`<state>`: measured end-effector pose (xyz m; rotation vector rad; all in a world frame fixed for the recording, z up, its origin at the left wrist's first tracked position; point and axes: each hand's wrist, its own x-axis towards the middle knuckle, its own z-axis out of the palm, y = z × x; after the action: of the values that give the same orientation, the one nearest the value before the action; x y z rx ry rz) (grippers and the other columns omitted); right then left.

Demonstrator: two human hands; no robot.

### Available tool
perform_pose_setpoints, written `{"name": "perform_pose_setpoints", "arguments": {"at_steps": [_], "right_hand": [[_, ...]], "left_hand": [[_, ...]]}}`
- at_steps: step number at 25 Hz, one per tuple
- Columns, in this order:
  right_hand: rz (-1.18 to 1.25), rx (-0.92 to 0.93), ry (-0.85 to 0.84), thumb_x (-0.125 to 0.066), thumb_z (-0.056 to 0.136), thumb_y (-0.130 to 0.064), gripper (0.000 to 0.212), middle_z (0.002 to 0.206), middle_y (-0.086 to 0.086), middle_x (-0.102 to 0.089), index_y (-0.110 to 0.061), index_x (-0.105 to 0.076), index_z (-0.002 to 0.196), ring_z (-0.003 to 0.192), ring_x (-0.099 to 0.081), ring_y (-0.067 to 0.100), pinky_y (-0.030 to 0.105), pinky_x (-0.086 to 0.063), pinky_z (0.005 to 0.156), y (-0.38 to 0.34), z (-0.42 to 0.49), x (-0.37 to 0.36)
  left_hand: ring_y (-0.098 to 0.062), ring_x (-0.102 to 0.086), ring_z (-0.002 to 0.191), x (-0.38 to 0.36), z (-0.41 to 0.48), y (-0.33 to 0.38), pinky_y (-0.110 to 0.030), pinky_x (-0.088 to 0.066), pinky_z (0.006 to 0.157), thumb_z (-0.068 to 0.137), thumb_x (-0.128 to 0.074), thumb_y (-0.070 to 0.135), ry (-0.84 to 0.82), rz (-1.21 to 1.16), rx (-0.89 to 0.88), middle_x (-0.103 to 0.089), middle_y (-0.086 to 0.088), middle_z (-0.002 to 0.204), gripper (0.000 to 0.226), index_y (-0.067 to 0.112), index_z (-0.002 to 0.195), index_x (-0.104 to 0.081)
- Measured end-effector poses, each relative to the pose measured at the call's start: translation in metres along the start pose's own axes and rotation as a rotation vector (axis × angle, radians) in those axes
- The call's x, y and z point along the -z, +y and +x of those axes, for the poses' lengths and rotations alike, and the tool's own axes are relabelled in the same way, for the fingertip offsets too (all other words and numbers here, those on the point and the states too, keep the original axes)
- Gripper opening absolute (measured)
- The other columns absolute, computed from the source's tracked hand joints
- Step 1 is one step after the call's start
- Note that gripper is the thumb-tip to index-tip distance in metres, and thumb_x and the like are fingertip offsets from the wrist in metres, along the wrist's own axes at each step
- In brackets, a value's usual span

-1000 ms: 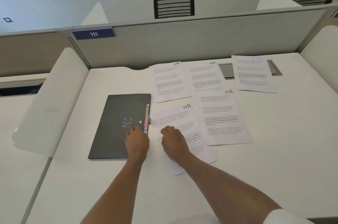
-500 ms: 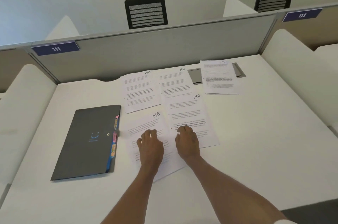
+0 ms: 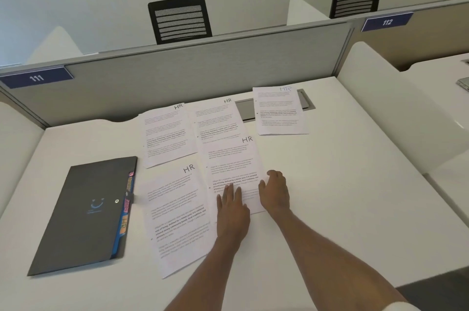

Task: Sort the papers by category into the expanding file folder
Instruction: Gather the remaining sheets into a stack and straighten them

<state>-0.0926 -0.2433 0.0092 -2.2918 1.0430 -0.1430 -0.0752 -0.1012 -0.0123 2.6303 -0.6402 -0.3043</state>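
Several printed sheets marked "HR" lie on the white desk (image 3: 342, 209). The nearest sheet (image 3: 177, 219) lies beside the dark grey expanding file folder (image 3: 83, 214), which is closed flat at the left with coloured tabs along its right edge. My left hand (image 3: 232, 209) presses flat on the lower part of the middle sheet (image 3: 231, 166). My right hand (image 3: 275, 192) rests at that sheet's right edge, fingers loosely bent. Two more sheets (image 3: 167, 133) (image 3: 218, 118) lie behind, and one sheet (image 3: 278, 110) sits apart at the back right.
A grey partition (image 3: 203, 69) closes the desk's far side, with white side panels (image 3: 396, 118) at the right. A metal cable hatch (image 3: 245, 110) lies partly under the back sheets. Two black chairs (image 3: 180, 20) stand beyond the partition.
Both hands left the folder and nearest sheet and moved right onto the middle sheet. The view swung right, so the folder sits further left.
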Motion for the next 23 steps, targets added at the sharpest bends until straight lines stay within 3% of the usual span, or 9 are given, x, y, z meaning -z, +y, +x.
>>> {"name": "perform_pose_setpoints", "arguments": {"at_steps": [5,9,15,19,21,23], "right_hand": [[0.012,-0.005,-0.073,-0.056,0.099,-0.024,0.043,0.136,0.013,-0.050,-0.003,-0.047,0.134,0.130,-0.044,0.029,0.038,-0.043,0.104,0.002,0.007,0.003],[0.061,-0.048,-0.096,-0.060,0.096,-0.022,0.041,0.130,0.014,-0.052,-0.002,-0.048,0.129,0.123,-0.053,0.032,0.038,-0.045,0.101,-0.003,0.012,0.006],[0.157,-0.142,-0.185,-0.067,0.089,-0.034,0.055,0.130,0.015,-0.061,-0.003,-0.055,0.132,0.125,-0.056,0.033,0.039,-0.046,0.103,0.000,0.022,0.005],[0.245,-0.113,-0.192,-0.070,0.078,-0.039,0.032,0.095,0.003,-0.070,-0.013,-0.072,0.096,0.098,-0.068,0.028,0.041,-0.056,0.088,-0.006,0.026,0.004],[0.312,-0.113,-0.195,-0.072,0.078,-0.035,0.035,0.101,0.002,-0.070,-0.011,-0.067,0.103,0.095,-0.067,0.026,0.036,-0.055,0.082,-0.008,0.026,0.005],[0.333,-0.093,-0.183,-0.068,0.085,-0.019,0.022,0.102,0.003,-0.069,-0.009,-0.062,0.104,0.093,-0.066,0.027,0.031,-0.049,0.076,-0.008,0.027,0.006]], "left_hand": [[-0.022,0.002,0.164,-0.011,0.000,0.007,-0.046,0.008,0.130,0.110,-0.036,0.028,-0.040,0.022,0.033,-0.003,-0.008,0.177,0.061,0.015,0.167,-0.020],[-0.023,-0.002,0.164,-0.015,0.000,0.010,-0.045,0.008,0.129,0.110,-0.038,0.029,-0.033,0.034,0.040,-0.007,-0.008,0.177,0.060,0.016,0.166,-0.022],[-0.021,-0.002,0.164,-0.013,0.002,0.006,-0.044,0.005,0.130,0.110,-0.037,0.029,-0.058,0.041,0.020,-0.008,-0.006,0.177,0.059,0.018,0.166,-0.023],[-0.022,-0.002,0.164,-0.014,0.001,0.006,-0.045,0.003,0.131,0.110,-0.037,0.030,-0.069,0.072,0.020,-0.008,-0.007,0.177,0.060,0.018,0.166,-0.022],[-0.022,-0.002,0.164,-0.015,0.001,0.007,-0.044,0.005,0.130,0.109,-0.037,0.030,-0.058,0.066,0.021,-0.008,-0.007,0.177,0.060,0.018,0.166,-0.023],[-0.021,-0.002,0.164,-0.015,0.000,0.008,-0.042,0.006,0.129,0.109,-0.037,0.029,-0.046,0.049,0.022,-0.009,-0.005,0.177,0.059,0.019,0.166,-0.024]]}}
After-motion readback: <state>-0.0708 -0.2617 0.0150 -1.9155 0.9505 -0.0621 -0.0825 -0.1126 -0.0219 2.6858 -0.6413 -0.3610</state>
